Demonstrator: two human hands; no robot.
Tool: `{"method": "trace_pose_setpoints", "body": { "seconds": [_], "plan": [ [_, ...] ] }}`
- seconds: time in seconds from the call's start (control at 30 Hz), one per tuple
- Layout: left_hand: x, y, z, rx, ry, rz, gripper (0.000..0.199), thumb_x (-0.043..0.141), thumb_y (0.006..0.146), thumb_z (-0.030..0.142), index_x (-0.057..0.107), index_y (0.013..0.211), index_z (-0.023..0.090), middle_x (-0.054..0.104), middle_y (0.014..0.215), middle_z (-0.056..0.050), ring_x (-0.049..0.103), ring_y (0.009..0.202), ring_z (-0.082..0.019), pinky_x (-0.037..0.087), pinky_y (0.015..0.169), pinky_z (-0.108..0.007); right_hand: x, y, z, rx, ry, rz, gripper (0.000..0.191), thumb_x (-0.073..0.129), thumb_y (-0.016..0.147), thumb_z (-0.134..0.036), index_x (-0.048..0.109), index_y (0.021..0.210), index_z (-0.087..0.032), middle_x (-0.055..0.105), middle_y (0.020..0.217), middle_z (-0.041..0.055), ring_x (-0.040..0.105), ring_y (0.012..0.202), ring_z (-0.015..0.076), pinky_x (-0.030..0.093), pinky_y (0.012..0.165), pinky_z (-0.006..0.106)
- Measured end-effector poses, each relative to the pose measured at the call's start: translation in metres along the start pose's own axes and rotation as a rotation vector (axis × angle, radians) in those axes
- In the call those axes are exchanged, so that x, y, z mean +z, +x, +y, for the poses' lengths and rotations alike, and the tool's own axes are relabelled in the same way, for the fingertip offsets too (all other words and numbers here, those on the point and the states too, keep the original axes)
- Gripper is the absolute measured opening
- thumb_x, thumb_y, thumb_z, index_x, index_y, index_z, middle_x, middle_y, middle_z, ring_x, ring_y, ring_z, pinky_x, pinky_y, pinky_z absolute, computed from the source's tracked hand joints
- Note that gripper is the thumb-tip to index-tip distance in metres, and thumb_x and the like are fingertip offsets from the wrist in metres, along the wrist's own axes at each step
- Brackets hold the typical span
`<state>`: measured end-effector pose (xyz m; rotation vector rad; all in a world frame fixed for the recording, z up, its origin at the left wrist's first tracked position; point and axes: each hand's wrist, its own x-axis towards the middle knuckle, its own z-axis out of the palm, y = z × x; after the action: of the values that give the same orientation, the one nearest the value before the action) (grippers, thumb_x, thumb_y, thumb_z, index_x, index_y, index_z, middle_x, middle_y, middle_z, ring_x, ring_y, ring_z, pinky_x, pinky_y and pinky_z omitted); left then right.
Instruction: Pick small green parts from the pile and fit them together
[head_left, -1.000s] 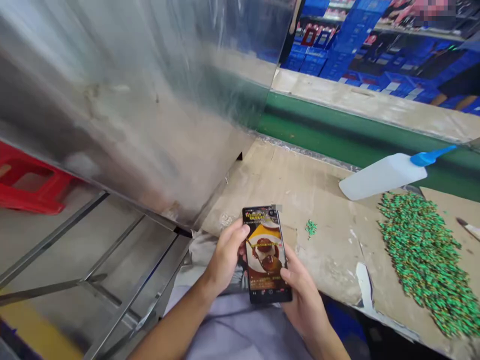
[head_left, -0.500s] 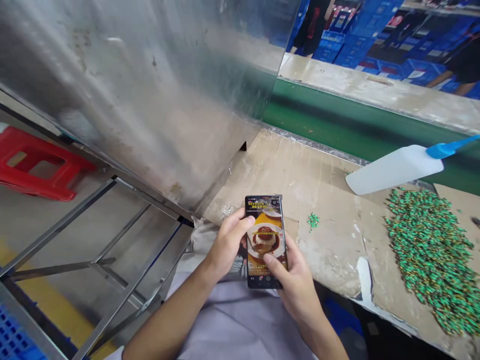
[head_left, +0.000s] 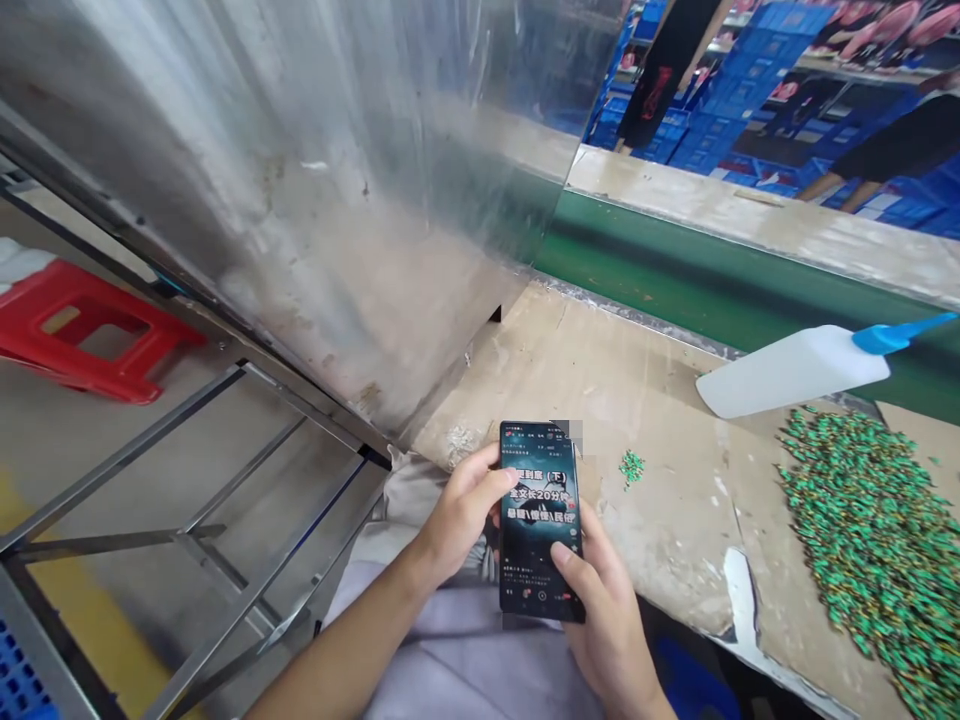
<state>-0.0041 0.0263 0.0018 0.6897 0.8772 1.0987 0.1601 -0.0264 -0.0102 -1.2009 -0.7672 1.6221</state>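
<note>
A black smartphone (head_left: 538, 530) is held upright over my lap at the table's front edge, its screen showing white text on a dark picture. My left hand (head_left: 469, 505) grips its left side, thumb on the upper left of the screen. Around the lower right side wraps my right hand (head_left: 604, 590), its thumb over the lower part of the screen. Just right of the phone, a small cluster of green pieces (head_left: 631, 467) lies on the worn table (head_left: 660, 520). Farther right is a large pile of green and gold pieces (head_left: 862, 540), with a white bottle with a blue nozzle (head_left: 795, 372) behind it.
A metal panel (head_left: 337, 200) rises at the left of the table. Behind the table runs a green belt (head_left: 675, 260). Blue crates (head_left: 739, 95) and people stand beyond. A red stool (head_left: 97, 325) and a metal frame (head_left: 210, 520) are at the left.
The phone's screen has gone from a food picture to white text on dark. My right thumb has shifted slightly up and right on the screen. The whole view has shifted, with the table lower.
</note>
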Motion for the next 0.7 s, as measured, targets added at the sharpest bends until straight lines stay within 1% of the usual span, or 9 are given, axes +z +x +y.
{"method": "trace_pose_setpoints", "body": {
  "seconds": [0.13,0.23,0.3,0.4,0.47,0.53,0.63,0.7],
  "plan": [
    [-0.0013,-0.0003,0.0009,-0.009,-0.015,-0.01,0.026,0.067,0.097,0.038,0.073,0.103,0.014,0.054,0.074,0.001,0.048,0.06,-0.011,0.039,0.056,-0.022,-0.0022,-0.0017,0.0032,0.033,-0.02,0.044,0.059,0.079,0.089,-0.049,0.064,0.142,-0.029,0.068,0.147,0.0084,0.056,0.144,0.0371,0.039,0.125,0.059],
    [-0.0012,-0.001,0.0018,-0.018,-0.024,-0.027,0.027,0.066,0.098,0.038,0.074,0.105,0.014,0.055,0.073,0.001,0.049,0.059,-0.011,0.039,0.057,-0.022,-0.0015,-0.0018,0.0035,0.026,-0.064,0.07,0.056,0.077,0.091,-0.051,0.065,0.14,-0.028,0.07,0.144,0.0087,0.059,0.141,0.0362,0.044,0.122,0.057],
    [-0.0011,-0.0013,0.0021,-0.02,-0.028,-0.03,0.026,0.066,0.097,0.037,0.074,0.107,0.014,0.056,0.072,0.001,0.049,0.059,-0.011,0.039,0.057,-0.022,0.0003,-0.001,0.0031,0.025,-0.115,0.076,0.058,0.081,0.088,-0.051,0.065,0.14,-0.028,0.072,0.141,0.0091,0.063,0.136,0.0356,0.046,0.12,0.056],
    [-0.001,-0.0014,0.0028,-0.019,-0.039,-0.028,0.026,0.068,0.096,0.036,0.075,0.107,0.013,0.061,0.077,-0.001,0.052,0.063,-0.012,0.04,0.057,-0.022,0.0032,-0.0001,0.0019,0.002,-0.178,0.05,0.065,0.088,0.083,-0.047,0.063,0.141,-0.029,0.073,0.139,0.0085,0.067,0.13,0.0342,0.05,0.117,0.053],
    [-0.0012,-0.0015,0.0038,-0.01,-0.05,-0.026,0.026,0.068,0.096,0.036,0.074,0.106,0.014,0.064,0.082,-0.002,0.056,0.069,-0.014,0.043,0.061,-0.022,0.0046,-0.0006,0.0012,-0.025,-0.181,0.029,0.064,0.088,0.084,-0.045,0.064,0.141,-0.03,0.072,0.14,0.008,0.066,0.13,0.0334,0.052,0.115,0.05],
    [-0.0017,-0.0019,0.0047,0.002,-0.06,-0.024,0.025,0.067,0.096,0.038,0.074,0.103,0.015,0.063,0.08,-0.001,0.055,0.069,-0.014,0.044,0.063,-0.023,0.0049,-0.0018,0.001,-0.033,-0.162,0.02,0.06,0.085,0.087,-0.046,0.064,0.141,-0.03,0.071,0.142,0.0077,0.065,0.133,0.0332,0.051,0.117,0.049],
    [-0.0031,-0.0023,0.0043,-0.002,-0.065,-0.024,0.025,0.065,0.098,0.039,0.072,0.096,0.015,0.055,0.071,0.002,0.048,0.061,-0.012,0.038,0.058,-0.023,0.0034,-0.0038,0.0022,-0.026,-0.135,0.018,0.059,0.081,0.09,-0.048,0.063,0.143,-0.03,0.069,0.145,0.0077,0.061,0.138,0.0337,0.044,0.123,0.052],
    [-0.0044,-0.002,0.0031,-0.013,-0.066,-0.023,0.026,0.065,0.098,0.04,0.071,0.094,0.015,0.052,0.069,0.003,0.045,0.058,-0.011,0.036,0.056,-0.023,0.002,-0.0042,0.0036,-0.021,-0.121,0.006,0.058,0.079,0.092,-0.049,0.062,0.145,-0.03,0.067,0.148,0.0075,0.059,0.141,0.0339,0.041,0.125,0.054]
  ]
}}
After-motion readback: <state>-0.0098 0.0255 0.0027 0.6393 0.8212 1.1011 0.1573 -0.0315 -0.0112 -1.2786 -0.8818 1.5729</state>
